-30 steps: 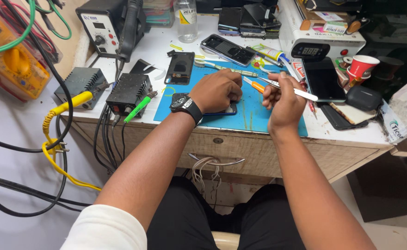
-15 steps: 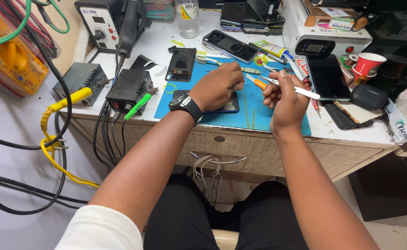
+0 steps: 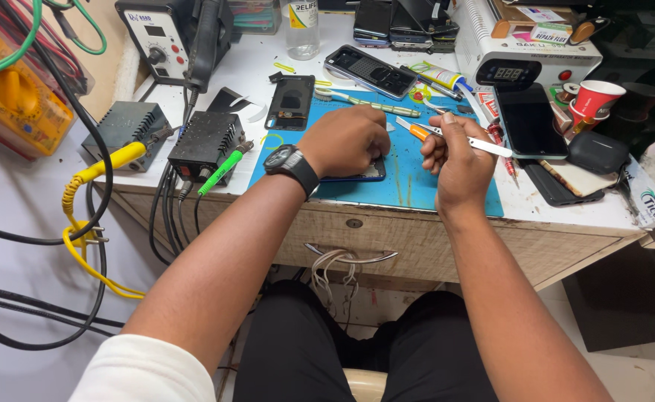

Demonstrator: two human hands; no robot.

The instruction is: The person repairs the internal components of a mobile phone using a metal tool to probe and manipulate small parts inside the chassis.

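- Head view: the left hand [image 3: 346, 140] lies palm down with fingers curled over a dark phone [image 3: 365, 171], pressing it flat onto the blue mat [image 3: 409, 182]; only the phone's lower edge shows beneath the knuckles.
- The left forearm runs up from the lower left, a black wristwatch [image 3: 290, 165] on the wrist.
- The right hand [image 3: 454, 160] is raised just right of the phone, fingers closed around thin metal tweezers [image 3: 484, 144] whose end points right, over the mat's edge.
- The right forearm rises steeply from the lower right.
- An orange-handled tool [image 3: 415, 132] lies on the mat between the hands.
- The mat sits on the white surface [image 3: 253, 74], near a red paper cup [image 3: 594, 98].
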